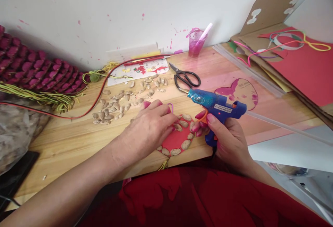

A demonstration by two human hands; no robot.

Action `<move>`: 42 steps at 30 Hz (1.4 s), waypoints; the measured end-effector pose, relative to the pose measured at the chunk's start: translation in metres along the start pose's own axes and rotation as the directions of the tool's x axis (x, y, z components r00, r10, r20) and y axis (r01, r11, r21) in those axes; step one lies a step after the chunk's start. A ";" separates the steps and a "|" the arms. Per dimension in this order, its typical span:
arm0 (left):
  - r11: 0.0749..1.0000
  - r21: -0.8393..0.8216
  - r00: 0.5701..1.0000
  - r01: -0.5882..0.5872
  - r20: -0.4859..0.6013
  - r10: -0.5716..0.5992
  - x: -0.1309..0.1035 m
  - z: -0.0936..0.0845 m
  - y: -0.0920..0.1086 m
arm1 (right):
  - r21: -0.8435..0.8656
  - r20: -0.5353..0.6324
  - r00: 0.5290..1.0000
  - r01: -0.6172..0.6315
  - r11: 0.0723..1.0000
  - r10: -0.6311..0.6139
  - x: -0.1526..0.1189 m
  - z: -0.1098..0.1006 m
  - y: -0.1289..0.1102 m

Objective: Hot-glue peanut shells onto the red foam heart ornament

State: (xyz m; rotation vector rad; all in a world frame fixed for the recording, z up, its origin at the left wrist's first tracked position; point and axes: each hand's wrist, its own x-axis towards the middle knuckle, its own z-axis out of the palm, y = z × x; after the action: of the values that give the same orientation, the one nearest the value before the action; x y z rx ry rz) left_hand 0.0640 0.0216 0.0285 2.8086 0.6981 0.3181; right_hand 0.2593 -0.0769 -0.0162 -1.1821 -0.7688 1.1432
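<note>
A round red card (178, 139) lies on the table in front of me, with whole peanuts (186, 145) along its rim and an inner peanut (184, 123) near its top. My left hand (149, 126) reaches over the card's left part, fingers bent and closed at a peanut (178, 127) inside the ring. The hand hides part of the card. My right hand (229, 137) is wrapped round the handle of a blue glue gun (208, 98), its fingers by the orange trigger. The nozzle points left, above the card's far side, and a small red light glows on the body.
Loose peanuts (114, 107) lie beyond my left hand. Black scissors (186, 76) rest behind the glue gun, near a pink-stained cup (196, 43). A painted heart-shaped piece (240, 93) is at right. Stacked magenta pieces (39, 69) and a red cord (104, 85) are at left.
</note>
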 end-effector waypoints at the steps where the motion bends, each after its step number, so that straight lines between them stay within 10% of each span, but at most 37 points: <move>1: 1.000 -0.007 1.000 0.003 0.009 -0.003 0.001 0.002 0.001 | 0.006 0.007 1.000 0.002 1.000 -0.002 0.000 0.000 0.000; 24: 0.998 0.009 0.994 0.066 0.085 -0.066 0.002 0.003 0.006 | -0.043 -0.017 0.998 -0.068 0.997 0.067 -0.001 -0.006 0.000; 29: 0.995 0.021 0.994 0.103 -0.037 -0.102 -0.003 -0.016 -0.009 | -0.036 -0.052 0.995 -0.085 0.996 0.083 -0.001 -0.009 0.006; 42: 0.800 0.150 0.787 0.581 -0.351 -0.507 -0.092 -0.060 -0.101 | -0.188 -0.203 0.976 -0.118 0.975 0.079 0.008 -0.010 -0.001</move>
State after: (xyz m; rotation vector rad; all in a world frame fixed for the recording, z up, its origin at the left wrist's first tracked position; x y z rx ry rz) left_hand -0.0748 0.0742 0.0436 2.6265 1.6898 0.5733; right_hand 0.2711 -0.0726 -0.0184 -1.4917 -0.6914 1.0301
